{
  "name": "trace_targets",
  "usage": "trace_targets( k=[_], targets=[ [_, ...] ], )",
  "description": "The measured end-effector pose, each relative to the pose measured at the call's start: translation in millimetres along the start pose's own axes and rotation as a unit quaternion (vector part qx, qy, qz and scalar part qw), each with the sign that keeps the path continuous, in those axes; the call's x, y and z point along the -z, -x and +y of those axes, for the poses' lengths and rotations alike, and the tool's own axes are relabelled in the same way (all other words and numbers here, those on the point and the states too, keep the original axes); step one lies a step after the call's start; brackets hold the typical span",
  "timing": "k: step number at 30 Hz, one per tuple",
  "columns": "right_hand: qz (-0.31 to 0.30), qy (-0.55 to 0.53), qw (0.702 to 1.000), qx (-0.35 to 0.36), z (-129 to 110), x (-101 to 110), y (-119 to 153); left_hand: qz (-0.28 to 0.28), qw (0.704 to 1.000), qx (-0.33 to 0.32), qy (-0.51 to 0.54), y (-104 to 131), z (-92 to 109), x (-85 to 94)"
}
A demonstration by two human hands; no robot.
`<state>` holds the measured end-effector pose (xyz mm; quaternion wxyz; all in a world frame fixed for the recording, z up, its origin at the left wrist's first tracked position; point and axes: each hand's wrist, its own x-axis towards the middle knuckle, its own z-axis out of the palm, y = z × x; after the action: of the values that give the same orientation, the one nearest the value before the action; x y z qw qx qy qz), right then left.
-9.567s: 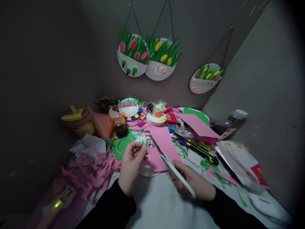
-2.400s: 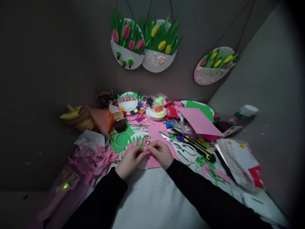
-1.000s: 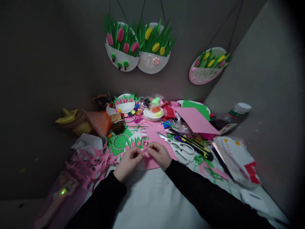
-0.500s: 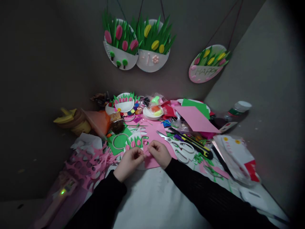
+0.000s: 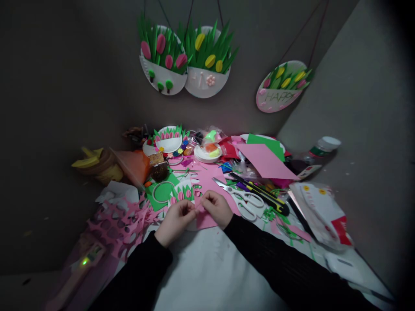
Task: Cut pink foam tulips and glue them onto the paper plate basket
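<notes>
Left hand [image 5: 175, 221] and right hand [image 5: 216, 208]: lower centre of frame, fingertips meeting. Both grips pinched on a small pink paper piece [image 5: 197, 206]. White scissors [image 5: 245, 199] lie just right.

My feed was dim overall; light fell mostly on the table [image 5: 207, 276] centre, w/ walls left in grey gloom. Corners went near black, heavy vignette on the right. Wide-angle lens bent the edges. A green LED [image 5: 84, 261] glowed lower left. Detail was soft and noisy, no glare.
</notes>
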<state>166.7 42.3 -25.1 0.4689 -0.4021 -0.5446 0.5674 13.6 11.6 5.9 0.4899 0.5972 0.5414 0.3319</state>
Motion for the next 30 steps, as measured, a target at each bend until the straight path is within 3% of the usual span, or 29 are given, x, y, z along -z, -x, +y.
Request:
trace_targets(
  k=[12, 18, 24, 30],
  targets=[
    [0.003, 0.009, 1.000, 0.012, 4.7, 0.1, -0.8, -0.018, 1.000, 0.005, 0.018, -0.3, -0.1, -0.2],
    [-0.006, 0.012, 1.000, 0.009, 5.1, -0.3, 0.1, 0.010, 1.000, -0.001, 0.008, -2.2, -3.1, 0.0],
    [-0.012, -0.018, 0.999, -0.039, 4.3, 2.7, -0.8, 0.025, 0.999, 0.003, 0.021, -3.1, -4.4, 1.4],
    [-0.026, -0.002, 1.000, -0.016, 3.5, 1.1, -1.2, 0.024, 1.000, -0.002, 0.010, -2.1, -3.7, 2.5]
  ],
)
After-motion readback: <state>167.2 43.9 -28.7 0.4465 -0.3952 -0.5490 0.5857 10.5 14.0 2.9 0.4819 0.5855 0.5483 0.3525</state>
